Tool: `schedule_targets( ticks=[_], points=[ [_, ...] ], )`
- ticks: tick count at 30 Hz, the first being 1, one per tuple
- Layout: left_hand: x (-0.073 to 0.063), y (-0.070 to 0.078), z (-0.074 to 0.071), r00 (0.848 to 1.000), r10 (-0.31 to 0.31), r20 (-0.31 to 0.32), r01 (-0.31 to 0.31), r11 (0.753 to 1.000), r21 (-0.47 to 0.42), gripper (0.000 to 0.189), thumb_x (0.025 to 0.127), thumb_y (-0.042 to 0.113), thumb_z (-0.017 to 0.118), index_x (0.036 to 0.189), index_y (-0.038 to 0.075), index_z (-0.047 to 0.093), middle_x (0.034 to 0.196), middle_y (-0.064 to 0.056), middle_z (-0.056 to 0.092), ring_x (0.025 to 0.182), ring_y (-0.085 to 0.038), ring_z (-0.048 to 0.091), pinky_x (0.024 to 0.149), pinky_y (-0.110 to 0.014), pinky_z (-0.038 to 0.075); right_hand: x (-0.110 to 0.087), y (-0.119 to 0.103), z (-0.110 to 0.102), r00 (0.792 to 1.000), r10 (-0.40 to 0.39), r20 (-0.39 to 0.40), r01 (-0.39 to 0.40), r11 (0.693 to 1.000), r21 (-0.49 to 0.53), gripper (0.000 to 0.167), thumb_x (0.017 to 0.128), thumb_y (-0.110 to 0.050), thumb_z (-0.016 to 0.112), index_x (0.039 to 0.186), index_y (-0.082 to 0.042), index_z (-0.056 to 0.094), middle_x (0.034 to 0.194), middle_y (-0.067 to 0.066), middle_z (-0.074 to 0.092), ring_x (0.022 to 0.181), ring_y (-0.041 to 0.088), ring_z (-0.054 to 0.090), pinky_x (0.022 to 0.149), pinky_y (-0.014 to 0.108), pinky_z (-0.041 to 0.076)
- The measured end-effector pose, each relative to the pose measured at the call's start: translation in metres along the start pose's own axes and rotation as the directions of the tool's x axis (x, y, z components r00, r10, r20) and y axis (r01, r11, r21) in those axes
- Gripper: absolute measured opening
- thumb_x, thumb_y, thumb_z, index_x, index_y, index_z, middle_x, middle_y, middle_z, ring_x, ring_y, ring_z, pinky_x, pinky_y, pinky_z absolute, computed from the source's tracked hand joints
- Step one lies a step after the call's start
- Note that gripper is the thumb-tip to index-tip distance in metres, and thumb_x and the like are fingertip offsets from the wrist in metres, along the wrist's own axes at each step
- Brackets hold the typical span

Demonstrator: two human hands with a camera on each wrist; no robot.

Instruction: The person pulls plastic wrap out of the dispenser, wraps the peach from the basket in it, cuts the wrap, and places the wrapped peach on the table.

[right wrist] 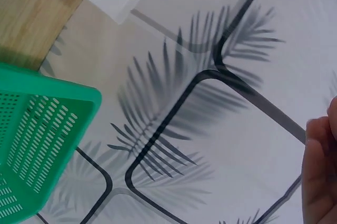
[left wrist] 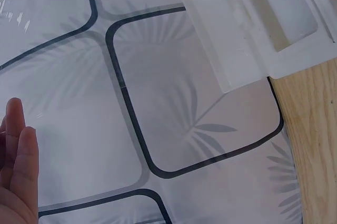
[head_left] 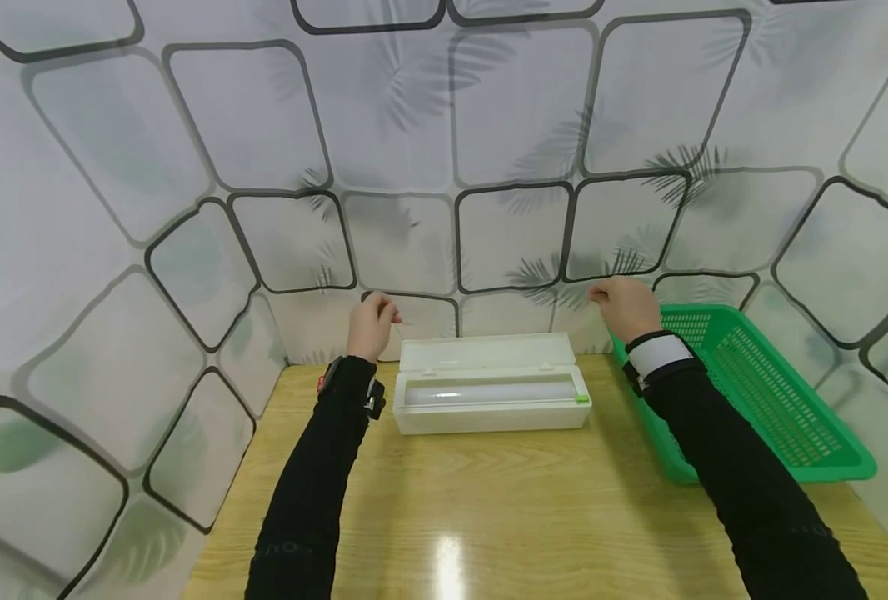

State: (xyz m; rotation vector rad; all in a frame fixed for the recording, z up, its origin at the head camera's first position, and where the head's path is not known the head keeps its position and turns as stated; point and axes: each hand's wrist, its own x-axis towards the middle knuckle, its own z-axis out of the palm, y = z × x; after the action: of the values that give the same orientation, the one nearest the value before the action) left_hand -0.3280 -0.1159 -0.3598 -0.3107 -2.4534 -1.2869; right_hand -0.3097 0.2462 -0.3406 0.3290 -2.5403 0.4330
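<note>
Head view: both my bare hands are raised ahead of me, one on either side of a long white plastic box with a hinged lid (head_left: 491, 421). The box sits near the back of a pale, wood-grained table (head_left: 451, 500), its long side facing me. Its lid is tipped back towards the wall, and a shiny, whitish roll (head_left: 491, 393) lies lengthwise inside. A small bright green piece (head_left: 582, 399) marks the front right corner.

My left hand (head_left: 372, 327) is just beyond the box's left end, my right hand (head_left: 626, 306) beyond its right end, near the far left corner of a green, rectangular basket of perforated plastic (head_left: 826, 473). The fingers of both hands are bent inwards, tips drawn towards the thumbs. The left wrist view shows thin white glints near my fingertips, perhaps from something clear, but I cannot tell whether either hand is pinching anything.

I wear black long sleeves (head_left: 297, 500), with a white band (head_left: 661, 354) on my right wrist. Behind everything is a pale wall covering (head_left: 511, 242) printed with rounded dark outlines and grey fronds
</note>
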Motion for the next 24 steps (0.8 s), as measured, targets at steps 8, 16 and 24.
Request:
schedule_targets(
  ticks=[8,16,24],
  points=[
    [0.003,0.019,-0.011,0.999,0.012,-0.036,-0.012,1.000,0.002,0.017,0.093,0.008,0.043,0.093,-0.004,0.054,0.084,-0.019,0.059,0.079,-0.029,0.058,0.066,-0.035,0.042,0.008,-0.009,-0.017,0.996,0.072,-0.043,-0.063,0.982,0.179,0.014,0.085,-0.001,0.056,0.089,0.009,0.065,0.077,0.023,0.062,0.066,0.031,0.060,0.059,0.042,0.047],
    [0.003,0.040,-0.023,0.996,0.068,-0.055,-0.068,0.998,-0.014,0.018,0.094,0.009,0.042,0.096,-0.004,0.054,0.086,-0.017,0.058,0.080,-0.026,0.057,0.072,-0.034,0.044,0.014,-0.016,-0.036,0.979,0.200,-0.049,-0.169,0.917,0.362,0.017,0.087,-0.003,0.053,0.094,0.009,0.064,0.082,0.024,0.062,0.069,0.023,0.061,0.060,0.021,0.048],
    [0.002,0.061,-0.032,0.989,0.104,-0.108,-0.109,0.993,-0.043,0.017,0.093,0.009,0.044,0.096,-0.004,0.055,0.086,-0.016,0.060,0.080,-0.024,0.058,0.066,-0.032,0.042,0.017,-0.030,-0.049,0.966,0.207,-0.152,-0.131,0.906,0.403,0.019,0.087,-0.009,0.056,0.094,0.005,0.066,0.082,0.020,0.064,0.059,-0.013,0.047,0.058,0.010,0.041]
  ],
)
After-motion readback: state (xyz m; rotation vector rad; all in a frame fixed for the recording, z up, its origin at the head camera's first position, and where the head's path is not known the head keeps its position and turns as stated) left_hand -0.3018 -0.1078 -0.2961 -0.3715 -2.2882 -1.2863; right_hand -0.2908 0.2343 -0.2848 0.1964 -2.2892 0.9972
